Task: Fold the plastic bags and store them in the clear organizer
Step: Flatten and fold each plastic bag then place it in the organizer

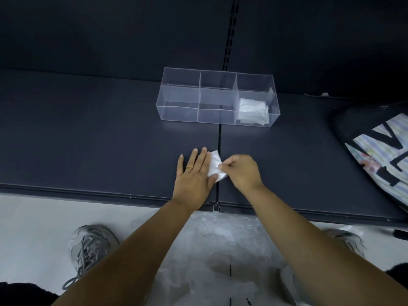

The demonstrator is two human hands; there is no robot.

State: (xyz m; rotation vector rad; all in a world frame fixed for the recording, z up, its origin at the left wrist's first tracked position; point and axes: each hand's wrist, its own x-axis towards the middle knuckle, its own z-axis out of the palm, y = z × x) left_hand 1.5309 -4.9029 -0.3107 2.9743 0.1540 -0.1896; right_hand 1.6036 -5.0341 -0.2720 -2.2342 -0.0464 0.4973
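Observation:
A small folded white plastic bag (pixel 216 164) lies on the dark shelf (pixel 88 140) near its front edge. My left hand (pixel 194 173) rests flat on the bag's left part, fingers spread, a gold ring on one finger. My right hand (pixel 241 170) pinches the bag's right edge between thumb and fingertips. Behind them stands the clear organizer (pixel 180 108) with three compartments. Folded white bags (pixel 252 111) fill its right compartment; the left and middle compartments hold nothing.
A black tote bag with a striped, lettered print (pixel 379 151) lies at the right of the shelf. A heap of loose clear plastic bags (pixel 220 250) sits on the pale floor between my grey shoes (pixel 90 248). A slotted upright runs up the dark back wall.

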